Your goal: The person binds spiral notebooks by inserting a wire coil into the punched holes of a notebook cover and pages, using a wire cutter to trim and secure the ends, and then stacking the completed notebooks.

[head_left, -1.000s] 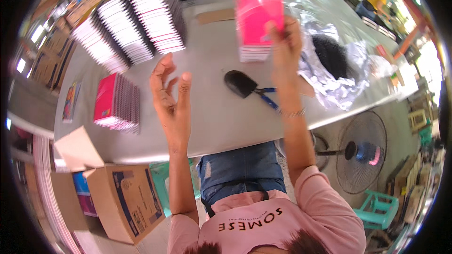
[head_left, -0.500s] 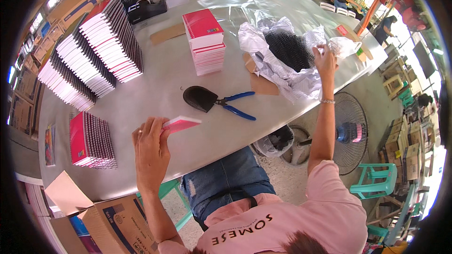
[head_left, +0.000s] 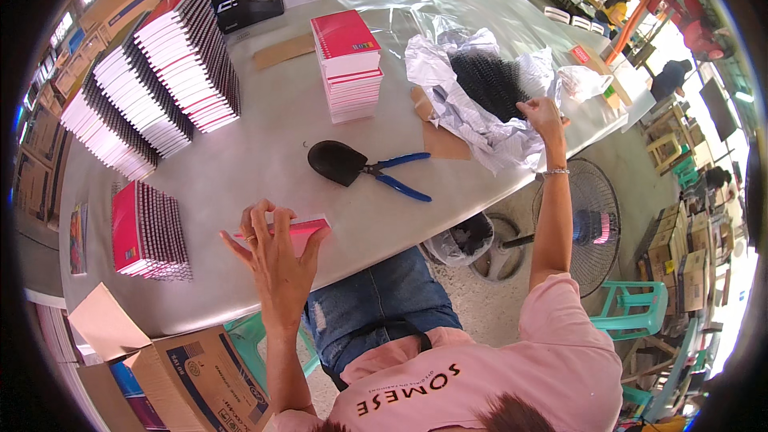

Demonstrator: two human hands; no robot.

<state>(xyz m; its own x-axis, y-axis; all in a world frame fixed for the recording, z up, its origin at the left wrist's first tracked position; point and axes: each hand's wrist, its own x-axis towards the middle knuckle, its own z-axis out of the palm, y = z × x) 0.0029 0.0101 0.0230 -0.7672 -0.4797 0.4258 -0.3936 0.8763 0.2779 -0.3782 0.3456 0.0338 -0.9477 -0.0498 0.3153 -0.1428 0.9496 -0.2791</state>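
My left hand [head_left: 282, 268] grips a thin red-covered notebook [head_left: 300, 226] low over the near part of the table, thumb at its right end and fingers over its top. Part of the notebook is hidden behind the fingers. On the right, my right hand [head_left: 546, 120] has its fingertips closed at the edge of a pile of black spiral binding coils [head_left: 486, 84]; whether a coil is pinched cannot be made out. The coils lie on crumpled white paper [head_left: 490, 138]. Between my hands lie blue-handled pliers [head_left: 400, 174], their head covered by a black rounded piece [head_left: 338, 163].
A red notebook stack [head_left: 350, 72] stands mid-table. Tall stacks of coil-bound notebooks [head_left: 192, 56] fill the left, with a shorter stack [head_left: 148, 232] nearer. An open carton [head_left: 200, 376] sits at the lower left. A fan [head_left: 588, 224] and a bin [head_left: 464, 242] stand beyond the table's edge.
My left hand has moved lower and to the right, bringing the notebook down toward the table with its fingers more spread. My right hand has shifted slightly down and left along the coil pile.
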